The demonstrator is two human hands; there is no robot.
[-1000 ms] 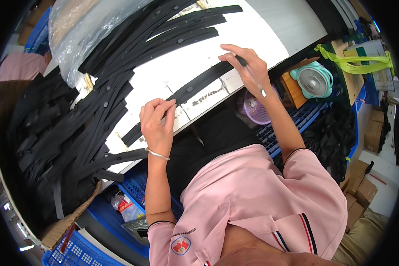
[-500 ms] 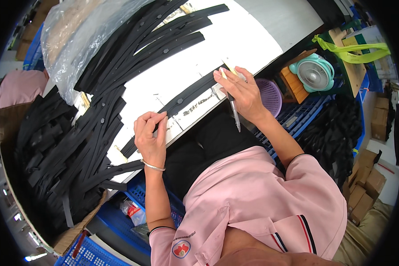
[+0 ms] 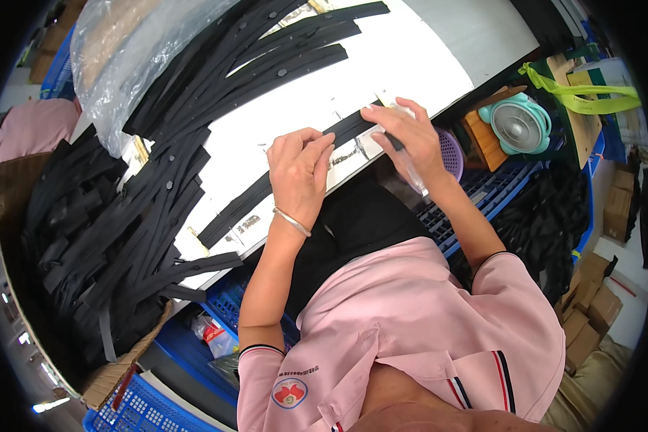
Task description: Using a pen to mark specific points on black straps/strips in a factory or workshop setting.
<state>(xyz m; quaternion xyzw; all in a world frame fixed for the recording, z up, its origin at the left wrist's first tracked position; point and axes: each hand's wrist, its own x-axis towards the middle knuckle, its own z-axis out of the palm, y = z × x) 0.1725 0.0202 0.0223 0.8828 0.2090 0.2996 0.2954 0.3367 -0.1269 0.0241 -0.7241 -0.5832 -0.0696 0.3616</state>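
Note:
A long black fabric strip (image 3: 239,210) lies slantwise along the near edge of the white table (image 3: 417,61). My left hand (image 3: 297,173) is closed at the strip's middle, thumb and forefinger pinched at the cloth and covering part of it. My right hand (image 3: 412,144) is at the strip's far right end, its fingertips touching the cloth. A pen (image 3: 412,173) with a clear barrel is tucked in that hand, pointing back toward me, a little blurred. Left of my hands, many black strips with round buttons (image 3: 151,201) lie heaped, spilling over the table's left edge.
A clear plastic bag (image 3: 122,72) lies at the far left. A cardboard box (image 3: 126,360) holds strips at left. To the right stand a purple basket (image 3: 450,155), a teal fan (image 3: 517,126) and a blue crate (image 3: 500,194) near more black pieces. A blue basket (image 3: 151,407) sits lower left.
My left hand has slid right along the strip, closer to my right hand. The right hand has shifted slightly right, and its pen has tilted.

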